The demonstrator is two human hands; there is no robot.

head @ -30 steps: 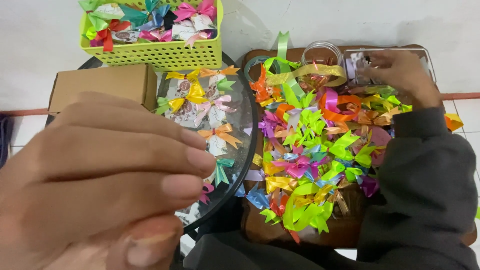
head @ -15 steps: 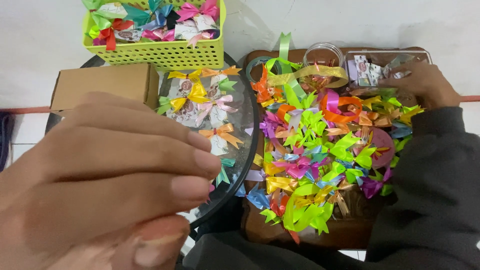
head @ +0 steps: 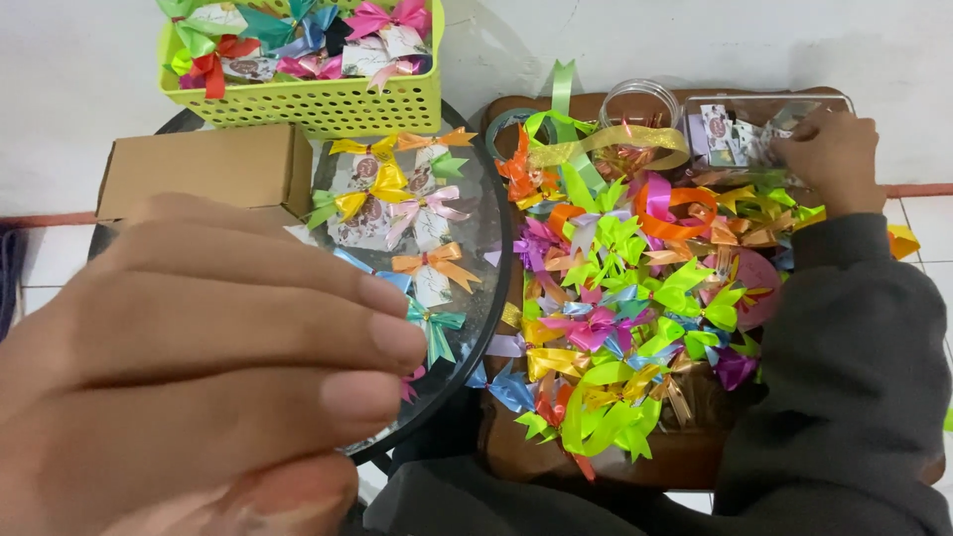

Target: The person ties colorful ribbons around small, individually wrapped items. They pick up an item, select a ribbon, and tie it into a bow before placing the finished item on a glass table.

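White wall behind; right hand (head: 832, 159) fingers curled into clear box (head: 764, 124); left hand (head: 189, 377) half-closed, empty, above ribbon bows (head: 615, 318).

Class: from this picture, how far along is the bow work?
Done: bow-topped cards fill the green basket, and more lie on the round glass table. In hand: the right hand reaches into the clear box; the left hand is raised, blurred. Left: a heap of loose ribbon bows.
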